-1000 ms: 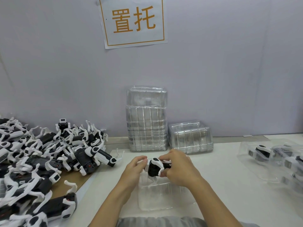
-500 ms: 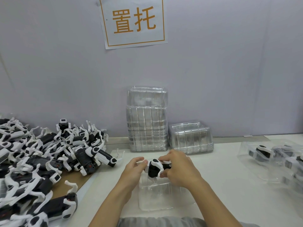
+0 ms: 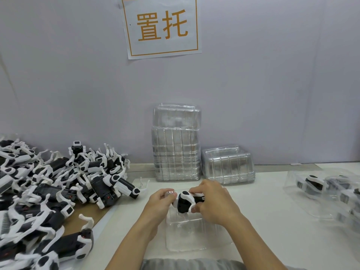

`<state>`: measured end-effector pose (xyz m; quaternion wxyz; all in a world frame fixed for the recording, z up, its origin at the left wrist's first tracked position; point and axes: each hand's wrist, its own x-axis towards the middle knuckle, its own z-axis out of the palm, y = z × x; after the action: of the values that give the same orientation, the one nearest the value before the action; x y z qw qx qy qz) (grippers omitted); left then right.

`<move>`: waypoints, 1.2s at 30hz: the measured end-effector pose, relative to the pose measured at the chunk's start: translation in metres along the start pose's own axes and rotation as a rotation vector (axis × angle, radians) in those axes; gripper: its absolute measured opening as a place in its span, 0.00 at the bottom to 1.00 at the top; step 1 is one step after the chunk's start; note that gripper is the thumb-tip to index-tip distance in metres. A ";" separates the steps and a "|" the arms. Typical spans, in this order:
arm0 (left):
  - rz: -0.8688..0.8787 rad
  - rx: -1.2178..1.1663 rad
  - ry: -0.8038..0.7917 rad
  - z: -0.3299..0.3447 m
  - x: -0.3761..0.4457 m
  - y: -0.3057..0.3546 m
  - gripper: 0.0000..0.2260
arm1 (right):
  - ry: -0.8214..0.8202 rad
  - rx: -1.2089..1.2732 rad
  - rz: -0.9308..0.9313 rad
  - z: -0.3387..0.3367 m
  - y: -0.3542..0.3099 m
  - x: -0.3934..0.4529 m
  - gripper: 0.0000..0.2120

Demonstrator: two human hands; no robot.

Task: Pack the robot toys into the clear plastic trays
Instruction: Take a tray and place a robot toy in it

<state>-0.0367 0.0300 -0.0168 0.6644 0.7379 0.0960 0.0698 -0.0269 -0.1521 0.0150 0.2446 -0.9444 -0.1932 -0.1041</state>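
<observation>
A black-and-white robot toy (image 3: 184, 202) is held over the far end of a clear plastic tray (image 3: 192, 238) lying on the white table in front of me. My left hand (image 3: 159, 204) pinches the toy's left end between thumb and fingers. My right hand (image 3: 212, 203) wraps over its right part and hides much of the body. The toy's white legs point down into the tray's far end.
A big heap of loose robot toys (image 3: 48, 191) covers the left side on brown cardboard. A tall stack of empty trays (image 3: 176, 145) and a short stack (image 3: 228, 165) stand by the wall. Packed trays (image 3: 327, 191) lie at the right.
Both hands and the toy stay at the same spot over the tray. The toy sits slightly lower toward the tray.
</observation>
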 end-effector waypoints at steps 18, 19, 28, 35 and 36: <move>-0.035 -0.053 0.061 0.004 -0.008 0.002 0.13 | -0.016 0.026 0.014 -0.002 -0.006 -0.002 0.19; -0.044 -0.059 0.047 0.004 -0.008 0.003 0.13 | -0.018 0.030 0.018 -0.002 -0.006 -0.002 0.19; -0.056 0.005 0.028 0.002 -0.011 0.009 0.18 | -0.022 0.086 0.042 -0.001 -0.007 -0.002 0.18; 0.261 0.265 0.051 0.004 -0.023 0.018 0.11 | -0.031 0.089 0.061 -0.002 -0.006 -0.002 0.18; 0.295 0.303 0.034 0.006 -0.023 0.019 0.07 | -0.032 0.098 0.064 -0.002 -0.006 -0.002 0.18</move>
<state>-0.0571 0.0173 0.0021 0.5267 0.8341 0.0076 0.1639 -0.0314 -0.1486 0.0187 0.2906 -0.9386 -0.1715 -0.0717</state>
